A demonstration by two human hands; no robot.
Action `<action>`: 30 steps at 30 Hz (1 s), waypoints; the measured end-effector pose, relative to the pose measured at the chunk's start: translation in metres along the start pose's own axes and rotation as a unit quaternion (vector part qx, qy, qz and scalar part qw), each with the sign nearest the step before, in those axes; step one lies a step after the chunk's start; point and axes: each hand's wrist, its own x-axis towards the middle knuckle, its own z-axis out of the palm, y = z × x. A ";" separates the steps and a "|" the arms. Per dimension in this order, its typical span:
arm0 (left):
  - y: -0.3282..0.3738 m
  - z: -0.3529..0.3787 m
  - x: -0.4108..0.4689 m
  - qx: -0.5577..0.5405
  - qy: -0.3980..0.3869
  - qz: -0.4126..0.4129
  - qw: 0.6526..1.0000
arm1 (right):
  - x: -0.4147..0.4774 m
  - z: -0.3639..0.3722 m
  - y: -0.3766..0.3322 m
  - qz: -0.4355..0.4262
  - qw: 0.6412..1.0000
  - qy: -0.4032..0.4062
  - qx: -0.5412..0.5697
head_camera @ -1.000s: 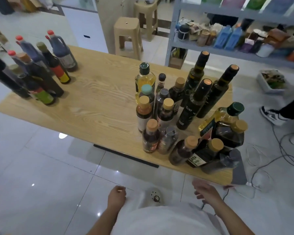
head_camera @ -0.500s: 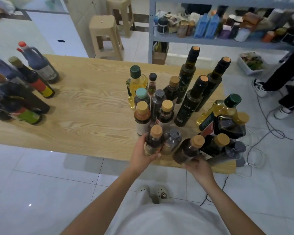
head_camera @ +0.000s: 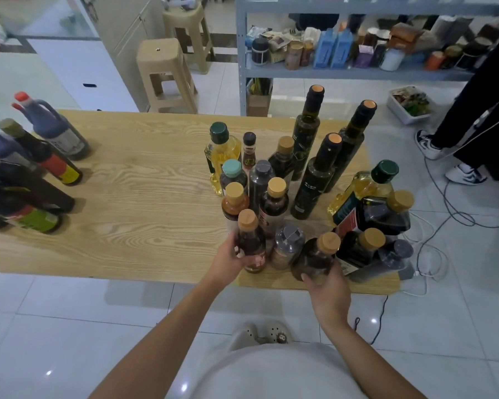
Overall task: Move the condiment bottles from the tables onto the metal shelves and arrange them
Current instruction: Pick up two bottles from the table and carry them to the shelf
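A cluster of several condiment bottles stands on the right part of the wooden table [head_camera: 144,197]. My left hand [head_camera: 228,262] grips a small dark sauce bottle with a tan cap [head_camera: 249,243] at the cluster's near edge. My right hand [head_camera: 327,289] holds a rounder dark bottle with a tan cap [head_camera: 317,259] near the table's front edge. Between them stands a grey-capped bottle [head_camera: 287,246]. Tall dark oil bottles [head_camera: 307,131] rise at the back of the cluster. A second group of dark bottles [head_camera: 41,156] stands at the table's left. The grey metal shelf [head_camera: 343,73] is behind the table.
The shelf level holds several jars, boxes and blue containers. Two beige plastic stools [head_camera: 164,76] stand beyond the table. A person's legs and shoes [head_camera: 461,156] are at the right, with cables [head_camera: 432,226] and a white tray [head_camera: 409,105] on the tiled floor.
Both hands have risen from beside my body to the table's front edge and closed round two tan-capped bottles. The view has moved closer to the table.
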 end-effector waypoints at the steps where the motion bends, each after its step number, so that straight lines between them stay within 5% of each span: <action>1: 0.002 -0.001 0.001 0.011 -0.010 0.000 1.000 | 0.000 0.001 -0.001 0.001 1.000 0.002 0.011; 11: 0.000 0.003 0.001 0.042 -0.067 0.002 0.997 | 0.004 0.004 0.000 -0.012 0.998 -0.013 0.062; 22: -0.001 0.023 -0.014 0.026 0.027 0.008 0.999 | 0.012 0.001 0.001 -0.015 0.990 -0.086 0.113; 30: 0.001 0.018 -0.018 0.049 -0.025 -0.022 0.998 | 0.015 -0.002 0.004 -0.037 0.986 -0.123 0.103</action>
